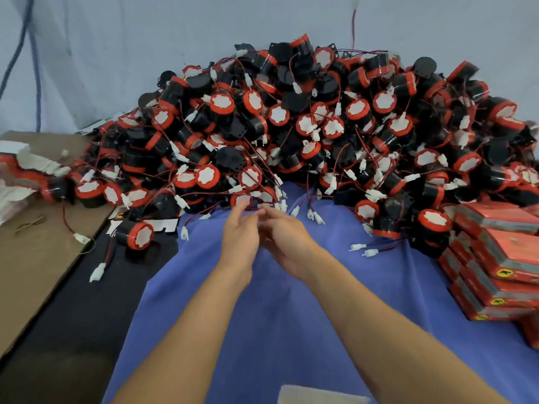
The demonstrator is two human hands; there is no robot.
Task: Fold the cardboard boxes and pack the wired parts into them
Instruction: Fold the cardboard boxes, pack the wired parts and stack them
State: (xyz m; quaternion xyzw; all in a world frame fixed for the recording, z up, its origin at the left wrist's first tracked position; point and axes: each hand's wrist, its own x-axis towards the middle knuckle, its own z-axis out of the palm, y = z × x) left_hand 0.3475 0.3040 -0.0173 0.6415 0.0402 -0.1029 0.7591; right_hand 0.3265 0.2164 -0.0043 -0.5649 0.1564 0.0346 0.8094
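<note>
A big heap of wired parts (pixel 291 126) fills the back of the table: black cylinders with red rims, white faces, thin red-black wires and white plugs. Stacks of flat red cardboard boxes (pixel 495 266) lie at the right edge. My left hand (pixel 240 237) and my right hand (pixel 284 240) reach forward side by side over the blue cloth (pixel 262 330), just short of the heap's front edge. Both are blurred, with fingers stretched out and nothing held. Their fingertips almost meet near several white plugs.
One loose wired part (pixel 137 234) lies apart at the left on a dark strip. A brown cardboard sheet (pixel 35 263) covers the far left, with torn red and white packaging (pixel 23 170) on it. A white object (pixel 318 395) shows at the bottom edge.
</note>
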